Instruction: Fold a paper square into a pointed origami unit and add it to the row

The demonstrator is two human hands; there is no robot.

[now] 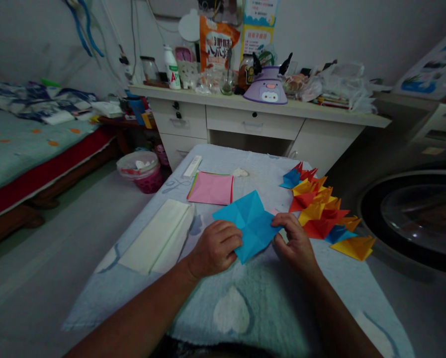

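A blue sheet of origami paper [250, 221], marked with crossing creases, is held up over the cloth-covered table between both hands. My left hand [217, 247] is closed on its lower left edge, the fingers curled over the paper. At the right corner, my right hand [294, 242] pinches the sheet between thumb and fingers. Beyond the sheet lies a stack of square paper [211, 188], pink on top with red and green edges showing. To the right stand several folded paper pieces [323, 219] in red, yellow, orange and blue, crowded in a row.
Left on the tablecloth [230, 311] are a folded pale cloth or tissue [159, 236] and a small white strip [192, 166]. A crumpled white scrap [240, 172] lies behind. A waste bin [142, 171], a cluttered desk [256, 117] and a washing machine [420, 214] surround the table.
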